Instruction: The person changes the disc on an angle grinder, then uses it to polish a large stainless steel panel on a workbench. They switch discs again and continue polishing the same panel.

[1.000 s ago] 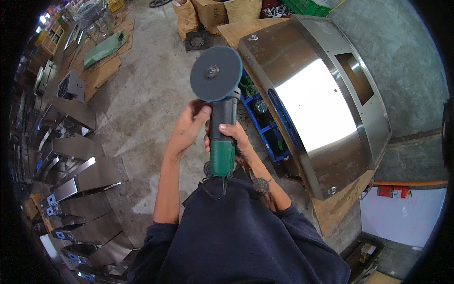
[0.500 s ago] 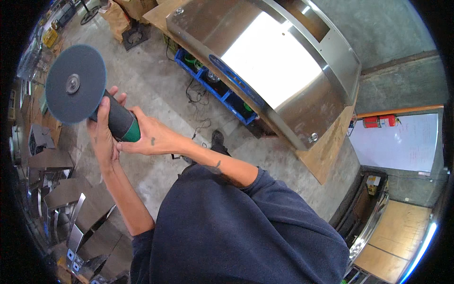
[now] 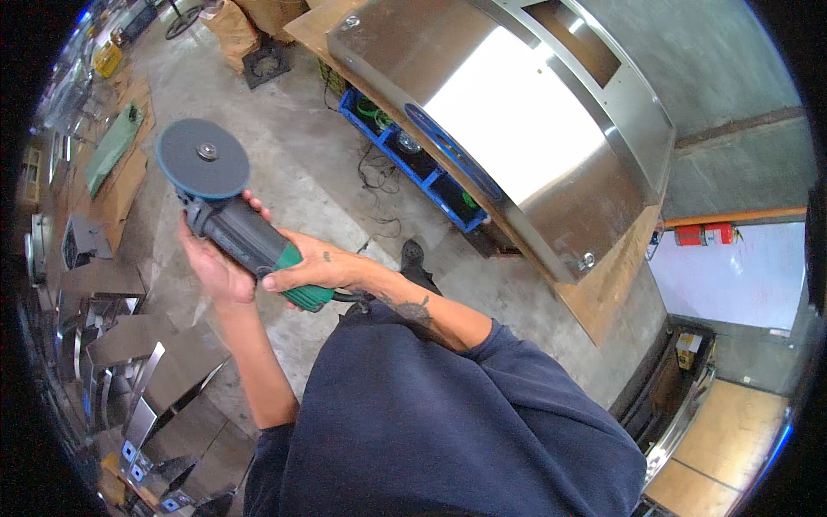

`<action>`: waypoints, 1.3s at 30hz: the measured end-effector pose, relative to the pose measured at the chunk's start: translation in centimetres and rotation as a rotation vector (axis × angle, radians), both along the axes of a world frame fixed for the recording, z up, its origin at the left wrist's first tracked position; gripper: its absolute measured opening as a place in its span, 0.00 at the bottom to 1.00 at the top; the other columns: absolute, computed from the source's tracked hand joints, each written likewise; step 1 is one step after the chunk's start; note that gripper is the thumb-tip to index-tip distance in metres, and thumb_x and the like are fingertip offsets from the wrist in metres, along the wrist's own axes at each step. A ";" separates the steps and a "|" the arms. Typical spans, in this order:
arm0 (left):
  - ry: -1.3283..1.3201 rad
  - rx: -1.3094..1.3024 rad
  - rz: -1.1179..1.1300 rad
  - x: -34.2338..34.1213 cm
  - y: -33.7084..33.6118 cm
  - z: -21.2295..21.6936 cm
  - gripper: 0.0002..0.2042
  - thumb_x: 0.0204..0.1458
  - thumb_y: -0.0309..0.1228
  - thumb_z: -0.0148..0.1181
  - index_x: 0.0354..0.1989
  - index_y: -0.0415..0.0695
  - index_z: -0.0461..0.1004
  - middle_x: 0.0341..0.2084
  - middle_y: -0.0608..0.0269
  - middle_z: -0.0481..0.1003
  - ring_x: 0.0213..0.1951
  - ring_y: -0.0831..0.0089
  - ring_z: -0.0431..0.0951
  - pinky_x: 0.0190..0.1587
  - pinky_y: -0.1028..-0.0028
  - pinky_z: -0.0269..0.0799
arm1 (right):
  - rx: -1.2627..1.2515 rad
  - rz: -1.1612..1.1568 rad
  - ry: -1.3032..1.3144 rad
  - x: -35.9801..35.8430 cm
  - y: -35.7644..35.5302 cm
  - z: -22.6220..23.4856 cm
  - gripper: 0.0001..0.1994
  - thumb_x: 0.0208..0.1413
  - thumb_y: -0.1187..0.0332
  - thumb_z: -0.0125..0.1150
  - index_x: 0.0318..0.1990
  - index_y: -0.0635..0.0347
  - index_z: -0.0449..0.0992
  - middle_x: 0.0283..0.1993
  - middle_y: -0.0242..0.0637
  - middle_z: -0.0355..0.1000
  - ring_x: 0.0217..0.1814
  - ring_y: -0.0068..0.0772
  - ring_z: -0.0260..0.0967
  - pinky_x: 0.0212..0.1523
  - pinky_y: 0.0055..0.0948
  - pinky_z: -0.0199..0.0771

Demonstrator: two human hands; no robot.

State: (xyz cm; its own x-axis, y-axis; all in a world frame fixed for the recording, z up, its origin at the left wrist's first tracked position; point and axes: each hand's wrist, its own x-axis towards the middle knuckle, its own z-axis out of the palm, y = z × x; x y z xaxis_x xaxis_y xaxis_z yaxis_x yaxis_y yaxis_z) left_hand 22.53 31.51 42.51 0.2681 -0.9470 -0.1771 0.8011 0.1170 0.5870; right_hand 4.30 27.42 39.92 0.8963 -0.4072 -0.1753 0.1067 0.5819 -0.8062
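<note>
Turned and shifted over the last half second, the angle grinder (image 3: pixel 243 231) has come closer to the steel casing (image 3: pixel 508 112), its disc (image 3: pixel 204 159) looking smaller and more tilted, while more of its black body and green rear end has come into sight; the whole view has slid slightly too.

It is held up in the air, well apart from the casing and to its left, above the bare concrete floor (image 3: pixel 332 185). Its long axis slants: the disc end points up and away from the person, the green end comes back down to the right, where the cord (image 3: pixel 349 297) leaves it. The left hand (image 3: pixel 226 276) is nearer the disc, its fingers curled around the underside of the black body, with tips showing on the far side. The right hand (image 3: pixel 323 261) is nearer the casing and is closed around the green end, thumb laid across it.

Below the casing's near edge, under the wooden worktop (image 3: pixel 594 319), sits a blue crate (image 3: pixel 469 222) holding green items and a pale round one, too small to identify. Beyond the casing's lower right, a dark trough (image 3: pixel 659 370) contains a small yellow box (image 3: pixel 687 345). Left of the casing's top stands a brown paper sack (image 3: pixel 231 36), contents hidden.
</note>
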 end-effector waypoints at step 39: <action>0.314 -0.043 0.199 -2.4 5.5 -5.6 0.41 0.63 0.69 0.46 0.59 0.37 0.69 0.43 0.49 0.73 0.48 0.55 0.76 0.58 0.49 0.74 | 0.122 0.408 0.115 -1.7 -0.5 -3.0 0.43 0.54 0.54 0.81 0.72 0.59 0.62 0.43 0.35 0.75 0.32 0.27 0.79 0.31 0.27 0.84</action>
